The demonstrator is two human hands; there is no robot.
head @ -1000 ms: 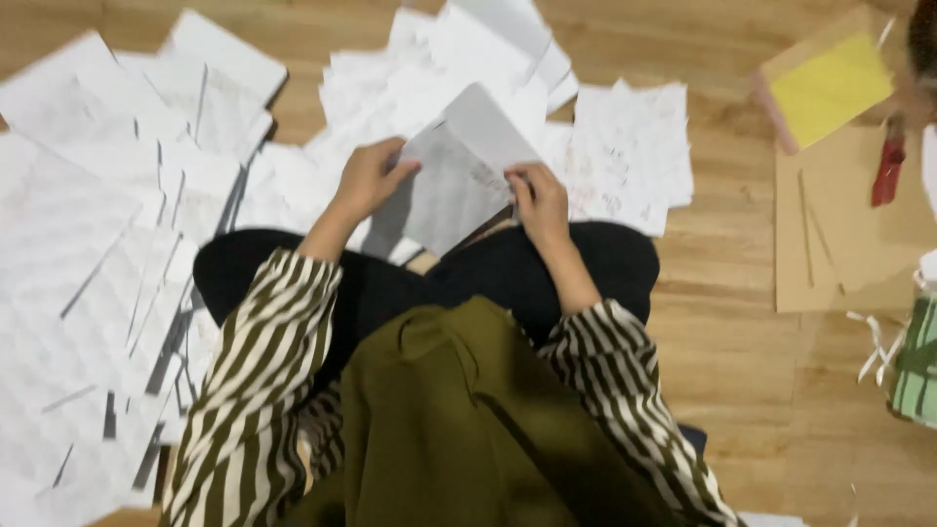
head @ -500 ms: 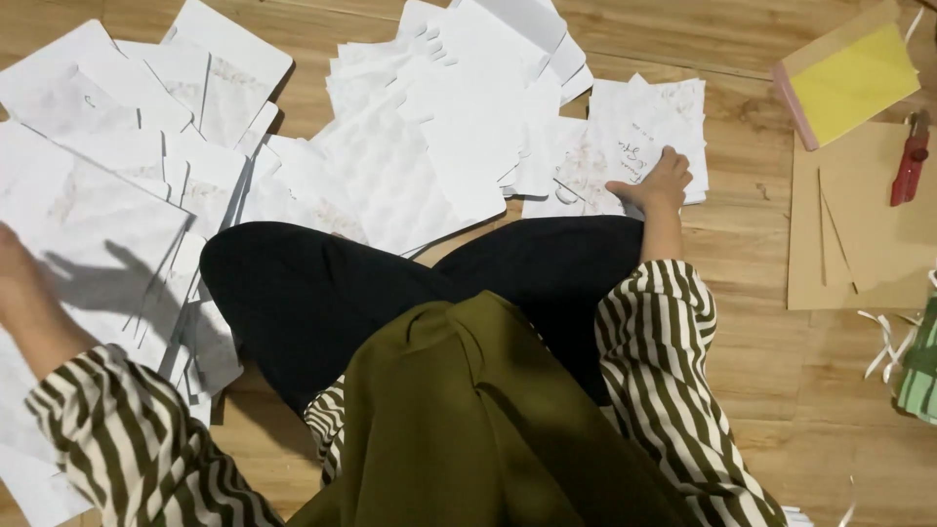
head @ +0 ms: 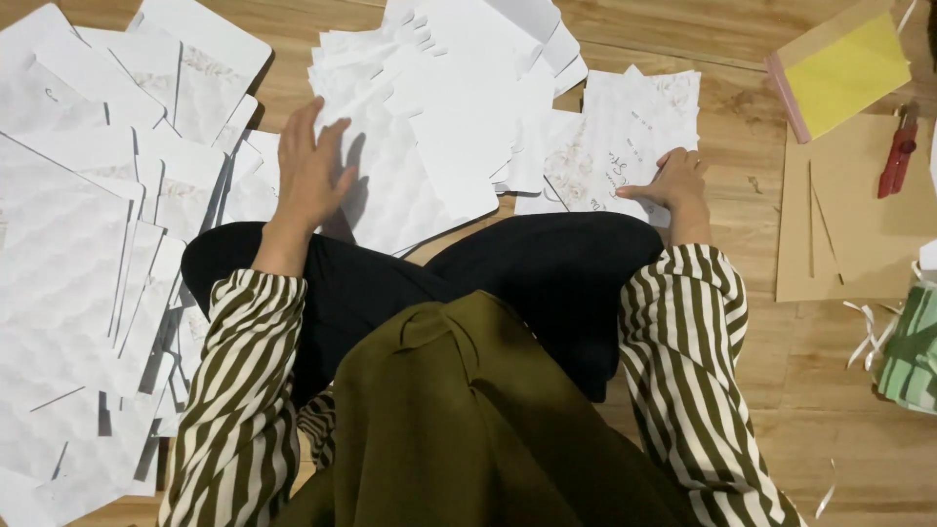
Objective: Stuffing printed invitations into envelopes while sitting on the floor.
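Since half a second earlier, left hand [head: 310, 166] had swung in from the far-left sheets to the middle pile; right hand [head: 673, 183] had barely moved.

Left hand was spread flat, fingers apart, palm down on the embossed white sheet [head: 390, 185] at the front of the centre stack [head: 459, 88]. It gripped nothing, just pressed or hovered there; contact was hard to confirm. The sheet lay flat, long axis running roughly away from the person and tilted a bit right, near corner by the black trouser knee [head: 547, 273].

Right hand was loosely curled, fingertips down on the near edge of the printed white card [head: 625, 137], right of the centre stack. No closed grip visible. Faint floral print on the card, detail unreadable.

Left side: a wide fan of overlapping white sheets [head: 88, 254] on the wooden floor [head: 742, 88], cut off by the frame's left and bottom edges.

Right side: a yellow pad with a pink edge [head: 847, 70] sat on brown card, which looked like a shallow lid or a flat sheet; couldn't tell which. A larger brown card sheet [head: 849, 215] lay below it, with a red tool [head: 898, 151] on top, type unclear. A green striped item [head: 913, 351] was cropped at the right edge; white paper slivers lay beside it.
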